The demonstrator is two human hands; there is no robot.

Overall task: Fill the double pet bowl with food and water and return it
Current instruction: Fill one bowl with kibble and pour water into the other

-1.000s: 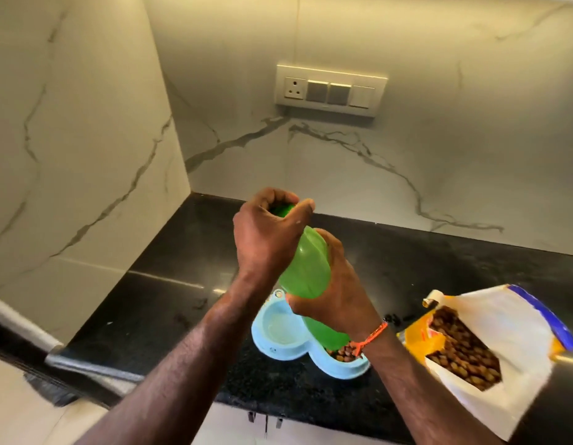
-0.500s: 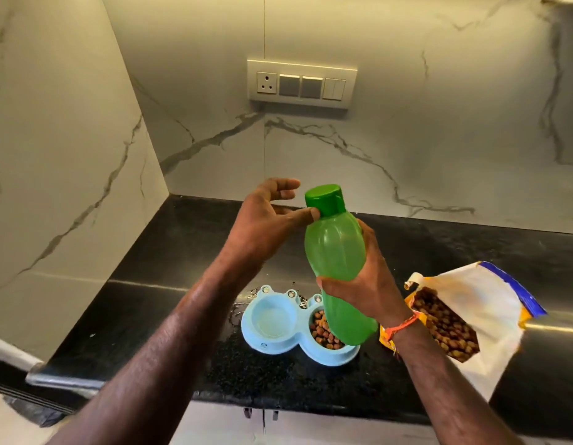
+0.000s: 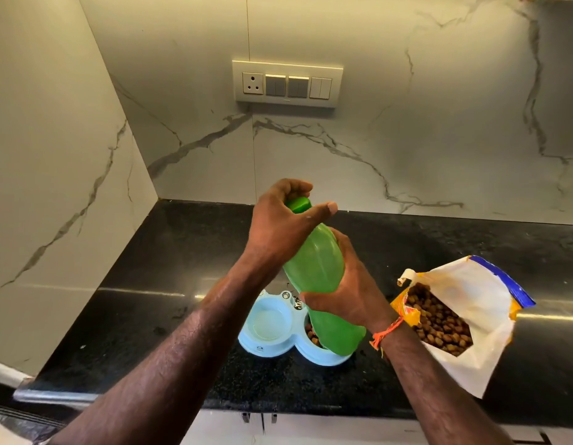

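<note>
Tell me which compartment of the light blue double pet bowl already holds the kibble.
The right compartment, partly hidden behind the green plastic bottle, holds brown kibble. The left compartment shows only its pale bottom, no kibble.

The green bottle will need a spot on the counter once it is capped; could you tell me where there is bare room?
Free: the black counter left of the double pet bowl, toward the side wall, and the strip behind it below the switch panel. Crowded: right of the bowl, where the open food bag lies close.
</note>
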